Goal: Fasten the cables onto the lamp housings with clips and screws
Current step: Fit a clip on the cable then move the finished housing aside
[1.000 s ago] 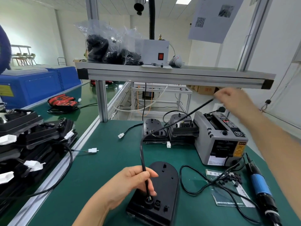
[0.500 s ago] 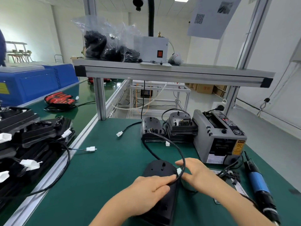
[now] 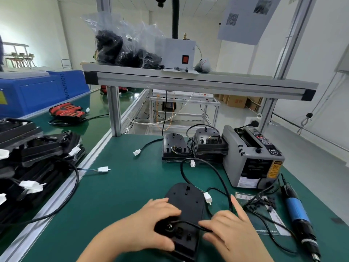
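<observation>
A black lamp housing (image 3: pixel 186 201) lies face down on the green mat just before me. My left hand (image 3: pixel 151 229) grips its near left end, fingers curled over the edge beside the round cable grommet (image 3: pixel 168 226). A black cable (image 3: pixel 221 178) leaves the grommet, crosses the housing's near end and loops away to the right. My right hand (image 3: pixel 228 229) pinches that cable at the housing's right edge, index finger stretched forward. The cable's white connector (image 3: pixel 207 198) lies beside the housing. Small black clips (image 3: pixel 264 202) lie on a clear bag to the right.
A blue electric screwdriver (image 3: pixel 296 208) lies at the right edge. A grey tape dispenser (image 3: pixel 251 157) stands behind it, with two more housings (image 3: pixel 174 146) to its left. A stack of housings with cables (image 3: pixel 34 157) fills the left bench. An aluminium shelf (image 3: pixel 188 80) spans overhead.
My right hand came down from pulling the cable up high and now pinches it low beside the housing. The cable has been laid across the housing's near end; my left hand shifted onto the housing.
</observation>
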